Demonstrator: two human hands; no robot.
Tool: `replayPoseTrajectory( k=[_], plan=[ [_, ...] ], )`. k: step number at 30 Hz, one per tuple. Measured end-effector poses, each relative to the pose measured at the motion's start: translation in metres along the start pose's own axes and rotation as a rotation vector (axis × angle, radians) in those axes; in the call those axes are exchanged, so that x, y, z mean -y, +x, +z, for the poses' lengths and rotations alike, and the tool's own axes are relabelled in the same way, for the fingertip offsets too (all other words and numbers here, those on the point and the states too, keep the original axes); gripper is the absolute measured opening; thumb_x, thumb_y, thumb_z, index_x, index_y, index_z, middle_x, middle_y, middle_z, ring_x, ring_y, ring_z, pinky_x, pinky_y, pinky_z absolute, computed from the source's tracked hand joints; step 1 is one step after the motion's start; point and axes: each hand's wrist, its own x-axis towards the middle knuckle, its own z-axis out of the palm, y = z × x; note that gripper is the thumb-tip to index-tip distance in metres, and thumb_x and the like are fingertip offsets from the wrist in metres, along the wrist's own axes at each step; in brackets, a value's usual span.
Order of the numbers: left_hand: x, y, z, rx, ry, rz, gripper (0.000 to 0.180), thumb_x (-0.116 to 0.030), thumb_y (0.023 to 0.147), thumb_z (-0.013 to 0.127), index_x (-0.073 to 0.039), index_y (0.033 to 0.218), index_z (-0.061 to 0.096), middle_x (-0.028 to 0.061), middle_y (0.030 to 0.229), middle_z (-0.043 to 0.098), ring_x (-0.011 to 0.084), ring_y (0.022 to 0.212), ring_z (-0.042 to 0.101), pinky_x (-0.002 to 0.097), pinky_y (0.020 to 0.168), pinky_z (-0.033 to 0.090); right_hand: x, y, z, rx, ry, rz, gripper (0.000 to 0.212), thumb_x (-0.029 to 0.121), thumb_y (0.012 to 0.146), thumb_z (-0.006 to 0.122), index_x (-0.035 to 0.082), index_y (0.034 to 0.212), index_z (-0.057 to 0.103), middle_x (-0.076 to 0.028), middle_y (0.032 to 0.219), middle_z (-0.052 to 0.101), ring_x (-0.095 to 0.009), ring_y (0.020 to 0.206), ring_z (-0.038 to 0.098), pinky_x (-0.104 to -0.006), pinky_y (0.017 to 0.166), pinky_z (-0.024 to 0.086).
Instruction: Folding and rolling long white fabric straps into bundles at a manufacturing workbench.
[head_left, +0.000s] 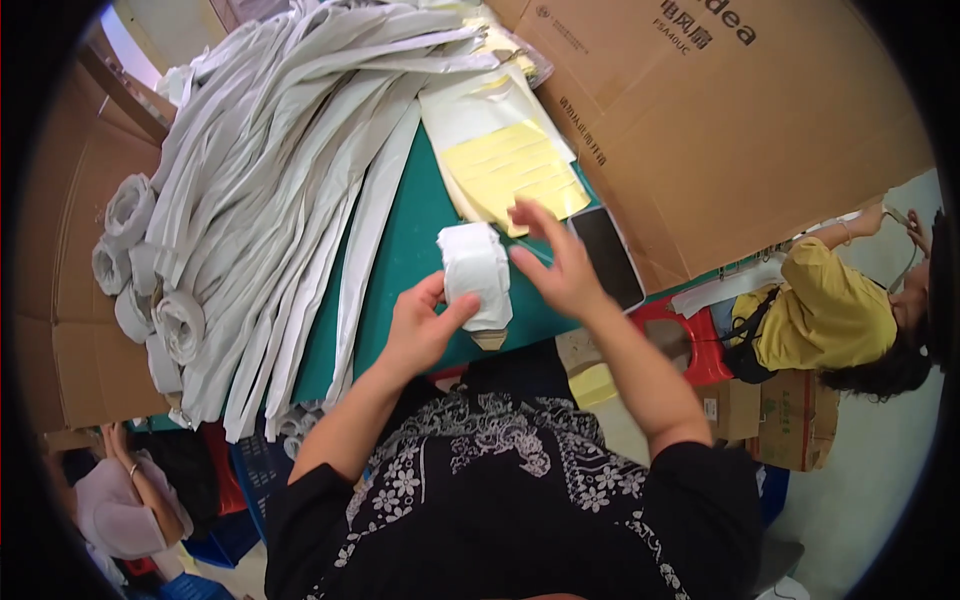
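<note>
My left hand [425,325] grips a rolled-up white strip [477,270], thumb across its front and fingers behind it. The roll stands over the near edge of the green table [405,240], a tan end showing under it. To its right, my right hand [562,262] is raised with thumb and fingers apart, slightly blurred. A faint thin pale line lies between that hand and the roll; what it is I cannot make out. Just beyond the right hand lie yellow sheets [515,165] on white paper. Beside its wrist is a dark flat panel with a pale rim [612,262].
Long white strips [300,130] heap over the table's left side, with several finished rolls [180,325] at their near left. A large cardboard panel [740,130] stands at the right. People in yellow [835,305] and pale clothing [130,505] sit at either side.
</note>
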Motion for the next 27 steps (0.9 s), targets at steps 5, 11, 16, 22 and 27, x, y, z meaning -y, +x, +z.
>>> replayPoseTrajectory(
  k=[5, 11, 16, 22, 27],
  plan=[
    [0.014, 0.004, 0.032, -0.206, 0.059, 0.148, 0.026, -0.014, 0.083, 0.065, 0.002, 0.103, 0.06, 0.0009, 0.086, 0.058, 0.0094, 0.077, 0.054, 0.0227, 0.074, 0.046, 0.017, -0.056, 0.032, -0.075, 0.166, 0.14, 0.042, 0.027, 0.087, 0.059, -0.002, 0.117, 0.053, -0.018, 0.13, 0.044, -0.027, 0.116, 0.046, -0.0351, 0.095, 0.037],
    [0.02, 0.033, 0.027, -0.103, 0.286, 0.127, 0.01, -0.01, 0.084, 0.062, -0.001, 0.087, 0.065, -0.0002, 0.072, 0.052, 0.0097, 0.066, 0.05, 0.0219, 0.064, 0.043, -0.007, -0.065, 0.013, -0.146, 0.299, 0.249, 0.044, 0.027, 0.09, 0.054, -0.001, 0.124, 0.046, -0.014, 0.128, 0.047, -0.023, 0.113, 0.048, -0.0312, 0.094, 0.037],
    [-0.015, 0.151, -0.025, -0.326, 0.767, 0.311, 0.017, -0.016, 0.083, 0.06, 0.0, 0.083, 0.065, 0.0087, 0.07, 0.061, 0.0173, 0.066, 0.058, 0.028, 0.06, 0.045, -0.019, -0.011, -0.035, -0.514, 0.906, 0.266, 0.039, 0.024, 0.098, 0.038, -0.001, 0.128, 0.04, -0.008, 0.121, 0.052, -0.015, 0.107, 0.052, -0.0301, 0.09, 0.042],
    [-0.005, 0.282, -0.045, -0.124, 1.33, 0.477, 0.023, -0.022, 0.074, 0.066, -0.003, 0.087, 0.067, 0.014, 0.084, 0.064, 0.0286, 0.079, 0.061, 0.0353, 0.07, 0.048, -0.062, 0.084, -0.022, -0.594, 1.131, 0.198, 0.039, 0.029, 0.097, 0.04, 0.001, 0.124, 0.044, -0.007, 0.117, 0.055, -0.017, 0.102, 0.055, -0.032, 0.088, 0.044],
    [-0.002, 0.313, -0.035, -0.065, 1.415, 0.165, 0.026, -0.025, 0.066, 0.07, -0.004, 0.08, 0.065, 0.0138, 0.083, 0.063, 0.0274, 0.079, 0.061, 0.0353, 0.07, 0.048, -0.115, 0.108, -0.005, -0.66, 1.164, 0.202, 0.041, 0.031, 0.096, 0.041, 0.002, 0.126, 0.042, -0.007, 0.119, 0.054, -0.018, 0.106, 0.053, -0.0323, 0.091, 0.042]
  ],
)
